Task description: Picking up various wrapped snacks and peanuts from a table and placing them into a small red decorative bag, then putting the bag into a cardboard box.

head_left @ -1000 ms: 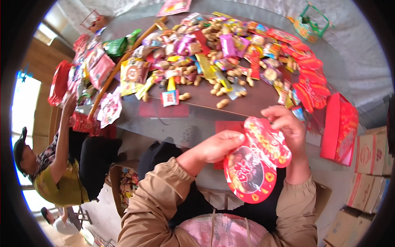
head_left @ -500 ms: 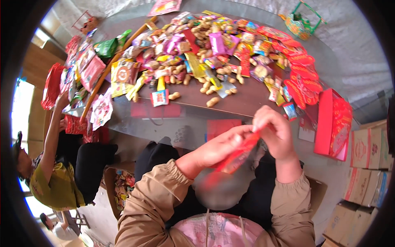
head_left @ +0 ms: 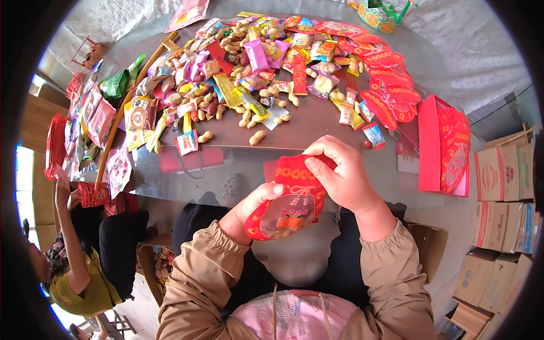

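Above my lap I hold a red candy pouch (head_left: pixel 290 195) with gold trim and a rounded, see-through front with an orange fruit picture. My left hand (head_left: pixel 253 207) grips its left side, thumb in front. With thumb and fingers, my right hand (head_left: pixel 340 175) pinches its upper right edge. Something pale shows behind the window low in the pouch, too unclear to name. Beyond my hands, a big heap of wrapped candies (head_left: pixel 255 54) and peanuts (head_left: pixel 257 137) lies on the table (head_left: pixel 317 130). Flat red pouches (head_left: pixel 391 85) are fanned out right of the heap.
A red box (head_left: pixel 432 147) of similar pouches stands at the table's right edge. A wooden stick (head_left: pixel 122 110) separates the heap from packets on the left. A co-worker (head_left: pixel 79 272) sits at left, hands near red packets. Cardboard boxes (head_left: pixel 498 175) are stacked at right; a green basket (head_left: pixel 381 16) stands behind.
The pouch, blurred and edge-on before, now has its front turned toward me and spreads wider between my hands. The view has shifted, and the co-worker's arm has lowered.
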Action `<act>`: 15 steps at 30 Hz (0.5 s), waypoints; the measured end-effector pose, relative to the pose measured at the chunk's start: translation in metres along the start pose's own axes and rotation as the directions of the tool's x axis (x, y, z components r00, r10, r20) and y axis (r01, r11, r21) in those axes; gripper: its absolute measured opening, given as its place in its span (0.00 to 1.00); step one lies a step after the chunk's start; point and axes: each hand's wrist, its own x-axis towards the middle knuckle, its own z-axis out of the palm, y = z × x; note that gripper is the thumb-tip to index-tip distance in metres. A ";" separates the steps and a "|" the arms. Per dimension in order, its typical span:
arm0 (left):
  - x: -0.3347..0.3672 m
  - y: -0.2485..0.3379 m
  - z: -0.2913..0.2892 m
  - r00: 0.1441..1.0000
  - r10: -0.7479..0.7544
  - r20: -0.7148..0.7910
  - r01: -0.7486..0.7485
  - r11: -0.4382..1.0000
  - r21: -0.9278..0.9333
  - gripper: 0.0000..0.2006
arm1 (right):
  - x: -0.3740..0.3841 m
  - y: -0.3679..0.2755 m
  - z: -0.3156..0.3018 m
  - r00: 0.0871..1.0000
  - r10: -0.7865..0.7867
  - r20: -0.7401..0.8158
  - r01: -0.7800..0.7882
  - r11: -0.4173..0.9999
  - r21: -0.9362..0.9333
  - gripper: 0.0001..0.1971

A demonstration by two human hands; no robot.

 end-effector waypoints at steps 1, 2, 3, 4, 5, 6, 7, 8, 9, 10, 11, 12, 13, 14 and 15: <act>0.000 0.001 0.004 0.999 -0.010 -0.043 0.007 0.998 -0.061 0.37 | -0.001 0.002 0.000 1.000 -0.001 -0.012 0.001 1.000 0.028 0.04; 0.002 0.000 0.000 1.000 -0.010 0.019 0.012 0.996 -0.092 0.37 | -0.001 0.010 0.000 0.995 -0.072 -0.069 0.077 0.994 0.077 0.06; 0.005 0.002 0.005 1.000 -0.013 0.021 0.015 0.996 -0.091 0.37 | 0.000 0.011 -0.002 0.989 -0.079 -0.126 0.099 0.983 0.158 0.10; 0.007 0.005 0.015 0.999 0.016 0.044 -0.013 0.996 -0.084 0.37 | 0.000 0.013 -0.005 0.979 -0.098 -0.179 0.129 0.977 0.172 0.13; 0.009 0.007 0.020 0.997 0.046 0.067 -0.041 0.996 -0.078 0.38 | 0.000 0.015 -0.010 0.966 -0.115 -0.232 0.160 0.970 0.185 0.16; 0.009 0.007 0.019 0.997 0.046 0.069 -0.040 0.996 -0.080 0.38 | -0.003 0.013 -0.011 0.969 -0.078 -0.236 0.132 0.966 0.222 0.22; 0.009 0.008 0.018 0.996 0.037 0.082 -0.031 0.997 -0.072 0.38 | -0.004 0.012 -0.014 0.969 -0.078 -0.236 0.131 0.967 0.220 0.22; 0.009 0.008 0.017 0.995 0.029 0.094 -0.023 0.998 -0.064 0.39 | -0.005 0.011 -0.016 0.986 -0.078 -0.145 0.112 0.963 0.243 0.24; 0.009 0.008 0.016 0.995 0.026 0.091 -0.020 0.998 -0.065 0.39 | -0.006 0.010 -0.018 0.995 -0.078 -0.056 0.091 0.959 0.268 0.26; 0.009 0.009 0.016 0.999 0.023 0.047 -0.023 1.000 0.005 0.38 | -0.003 0.008 -0.017 0.986 -0.163 -0.048 0.168 0.974 0.149 0.29; 0.009 0.009 0.016 1.000 0.023 0.002 -0.023 0.997 0.075 0.37 | -0.002 0.007 -0.019 0.986 -0.159 -0.049 0.165 0.975 0.151 0.29; 0.008 0.007 0.014 1.000 0.020 0.001 -0.020 0.997 0.073 0.37 | 0.000 0.004 -0.021 0.987 -0.137 0.089 0.127 0.986 0.108 0.29; 0.007 0.003 0.012 0.997 0.028 -0.070 -0.023 0.997 0.067 0.36 | 0.000 0.004 -0.022 0.969 -0.106 0.225 0.095 0.994 0.059 0.29; 0.007 0.001 0.011 0.990 0.035 -0.140 -0.027 0.998 0.062 0.35 | -0.001 0.010 -0.021 0.954 -0.106 0.281 0.091 0.994 0.066 0.29; 0.009 0.000 0.014 0.990 0.032 -0.139 -0.024 0.998 0.061 0.35 | -0.001 0.014 -0.021 0.954 -0.103 0.280 0.089 0.994 0.064 0.29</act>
